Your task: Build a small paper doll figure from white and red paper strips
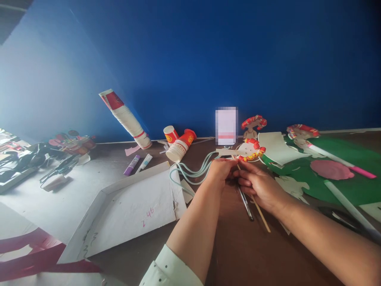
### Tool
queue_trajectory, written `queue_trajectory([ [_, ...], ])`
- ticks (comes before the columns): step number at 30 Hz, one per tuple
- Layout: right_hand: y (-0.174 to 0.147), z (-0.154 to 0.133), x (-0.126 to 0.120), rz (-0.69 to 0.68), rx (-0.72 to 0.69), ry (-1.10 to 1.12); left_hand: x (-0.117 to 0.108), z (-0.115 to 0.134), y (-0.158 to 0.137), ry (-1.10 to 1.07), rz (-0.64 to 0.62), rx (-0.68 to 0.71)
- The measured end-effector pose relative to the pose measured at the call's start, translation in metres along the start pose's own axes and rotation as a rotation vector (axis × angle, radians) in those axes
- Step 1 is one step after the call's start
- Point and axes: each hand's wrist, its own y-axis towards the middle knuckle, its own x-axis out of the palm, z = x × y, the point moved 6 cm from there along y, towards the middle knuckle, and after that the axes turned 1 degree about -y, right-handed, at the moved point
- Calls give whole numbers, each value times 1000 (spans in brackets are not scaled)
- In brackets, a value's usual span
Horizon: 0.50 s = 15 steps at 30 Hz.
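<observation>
Both hands meet over the dark table, working on a paper cut-out figure (248, 150) with a round face and a red and yellow rim of hair. My left hand (220, 171) is closed, pinching at the figure's lower edge; its fingertips are partly hidden. With fingers curled, my right hand (262, 184) grips a thin wooden stick (262, 214), whose upper end reaches the figure. Below the hands lies a dark pen-like tool (246, 204). Pale blue cords (196, 174) run beside my left wrist.
A white cardboard lid (133, 214) lies at left, near a purple glue stick (131, 165). Stacked paper cups (127, 121) lean on the blue wall, with more cups (181, 145) beside them. At right are green paper (324, 186), markers (342, 161) and other cut-out figures (302, 133).
</observation>
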Motion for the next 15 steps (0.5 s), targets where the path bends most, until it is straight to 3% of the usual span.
queue_trajectory([
  [6,-1,-7,-1,11,10,35,2,6,-5,-2,-69,-23],
  [15,0,-7,-1,-34,-18,-18,2,3,-8,-50,7,-68],
])
